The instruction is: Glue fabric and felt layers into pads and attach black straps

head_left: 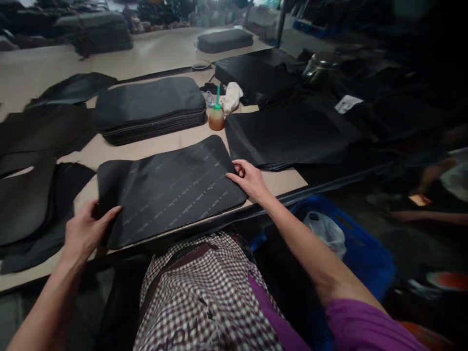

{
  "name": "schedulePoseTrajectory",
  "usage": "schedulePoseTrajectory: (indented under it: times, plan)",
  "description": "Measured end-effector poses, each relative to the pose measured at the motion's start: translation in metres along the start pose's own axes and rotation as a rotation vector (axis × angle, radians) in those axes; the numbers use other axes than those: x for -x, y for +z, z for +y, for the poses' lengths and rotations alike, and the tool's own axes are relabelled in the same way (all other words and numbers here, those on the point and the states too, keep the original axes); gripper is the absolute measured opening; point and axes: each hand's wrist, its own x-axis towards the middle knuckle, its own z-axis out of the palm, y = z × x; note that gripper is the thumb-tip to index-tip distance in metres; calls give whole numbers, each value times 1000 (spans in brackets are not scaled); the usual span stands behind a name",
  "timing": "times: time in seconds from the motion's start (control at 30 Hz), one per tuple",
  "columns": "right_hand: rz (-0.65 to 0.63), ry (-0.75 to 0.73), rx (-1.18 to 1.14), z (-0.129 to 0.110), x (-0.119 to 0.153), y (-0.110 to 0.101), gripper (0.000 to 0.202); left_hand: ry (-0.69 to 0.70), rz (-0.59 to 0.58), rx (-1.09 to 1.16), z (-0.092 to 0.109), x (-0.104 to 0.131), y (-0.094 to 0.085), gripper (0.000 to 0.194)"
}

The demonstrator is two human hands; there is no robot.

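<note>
A black fabric panel [171,190] with rounded corners and rows of pale printed lettering lies in front of me, at the table's near edge. My left hand [86,226] grips its left edge, thumb on top and fingers underneath. At the opposite edge, my right hand [248,178] pinches the panel between thumb and fingers. Behind it rests a thick stack of similar dark panels [149,105]. To the right, more black panels [285,131] lie flat, close to my right hand. Loose black pieces [25,195] overlap at the left, near my left hand.
A small glue bottle [216,117] with a green nozzle stands behind the panel, beside a crumpled white cloth [232,97]. Below the table on the right sits a blue crate [365,253] with a clear plastic bag [325,231]. Another person's arm [427,214] shows at the far right.
</note>
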Motion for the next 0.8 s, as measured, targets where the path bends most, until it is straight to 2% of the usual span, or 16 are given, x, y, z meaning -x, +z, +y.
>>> schedulePoseTrajectory:
  times: [0.13, 0.27, 0.43, 0.67, 0.8]
  plan:
    - [55, -15, 45, 5, 4, 4, 48, 51, 13, 226, 17, 6, -6, 66]
    - [91, -6, 69, 16, 0, 11, 51, 95, 7, 439, 13, 1, -8, 55]
    - [93, 64, 57, 13, 3, 11, 50, 108, 35, 460, 10, 4, -3, 46]
    - [93, 93, 67, 3, 3, 10, 39, 123, 62, 449, 15, 6, -2, 45]
    - [89, 86, 71, 4, 3, 9, 40, 118, 55, 471, 15, 7, -4, 46]
